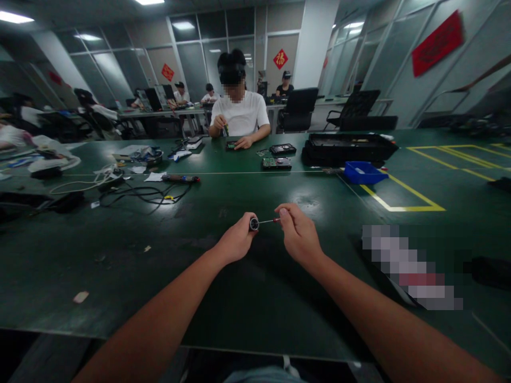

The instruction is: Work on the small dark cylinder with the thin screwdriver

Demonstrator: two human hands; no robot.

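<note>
Above the middle of the green table, my left hand (238, 239) is wrapped round a dark cylindrical part (254, 224), whose round end with a pale rim faces right. My fingers hide most of its body, so I cannot tell its kind. My right hand (297, 231) pinches the red handle of a thin screwdriver (268, 221). Its metal shaft points left, and the tip meets the round end of the part; whether it sits in a screw is too small to tell.
Across the green table (179, 298), a person (239, 114) in a white shirt works on a small device. Hard drives (277, 163), a long black case (349, 149) and a blue bin (364, 173) lie ahead. Cables (139, 197) spread left; a blurred-out object (411, 271) lies right.
</note>
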